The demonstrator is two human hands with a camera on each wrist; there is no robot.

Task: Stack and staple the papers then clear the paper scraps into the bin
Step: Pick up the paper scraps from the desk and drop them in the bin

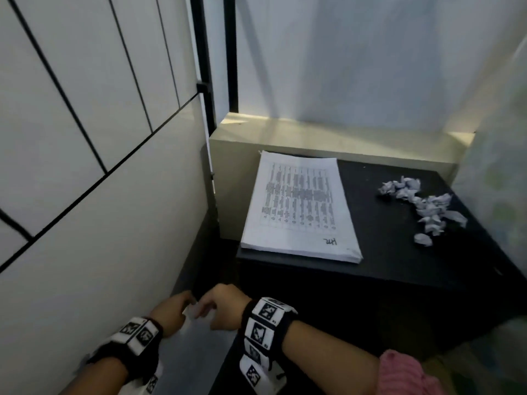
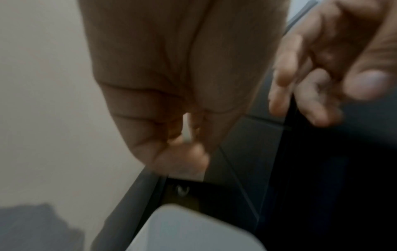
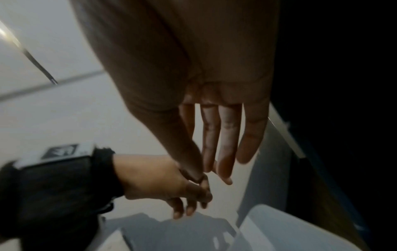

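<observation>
Two bare hands hang low in the gap between the pale panelled wall (image 1: 94,195) and the black table (image 1: 413,252). The left hand (image 1: 171,312) and the right hand (image 1: 222,306) sit just beside each other, each wearing a black wrist strap with white marker tiles. In the right wrist view the right hand's fingers (image 3: 227,135) point straight down and slightly spread, holding nothing that shows. The left hand's fingers (image 3: 182,208) hang loosely bent; whether a scrap sits between them cannot be told, since both wrist views are blurred. Below the hands lies a pale grey rounded plastic bin (image 3: 275,229), its rim also visible in the left wrist view (image 2: 182,225).

On the table, a thick white stack of printed papers (image 1: 299,206) lies flat at the left side, a table of text on its top sheet and a handwritten mark near its front corner. Well apart from it, near the table's right edge, a loose heap of crumpled white paper scraps (image 1: 425,206) rests on the dark surface.
</observation>
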